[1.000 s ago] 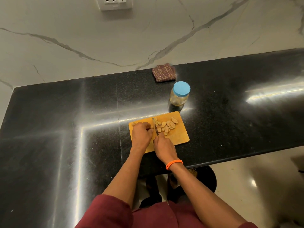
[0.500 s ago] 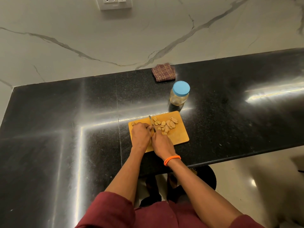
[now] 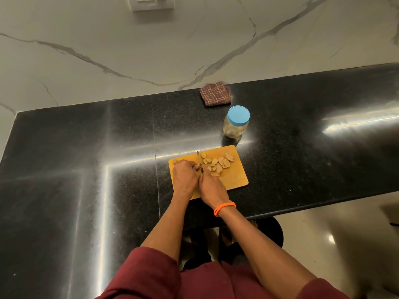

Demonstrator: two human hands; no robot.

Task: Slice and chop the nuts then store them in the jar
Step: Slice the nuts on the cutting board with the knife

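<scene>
An orange cutting board (image 3: 234, 178) lies on the black counter. Sliced nut pieces (image 3: 218, 164) are spread over its middle and right. My left hand (image 3: 185, 177) curls over a nut (image 3: 197, 166) at the board's left part and pins it down. My right hand (image 3: 211, 187) grips a knife (image 3: 199, 160), whose blade points away from me and stands right beside the left fingertips. One more nut (image 3: 175, 161) lies at the board's far left corner. A clear jar with a blue lid (image 3: 236, 123) stands just behind the board, lid on.
A folded brown checked cloth (image 3: 215, 93) lies at the back of the counter against the marble wall. The counter's front edge (image 3: 302, 209) runs just right of my right wrist, with the floor and a dark stool (image 3: 273, 231) below. A wall socket (image 3: 151, 3) sits above.
The knife blade has shifted left, away from the pile of slices, and now stands against my left fingertips. My right hand followed it leftward.
</scene>
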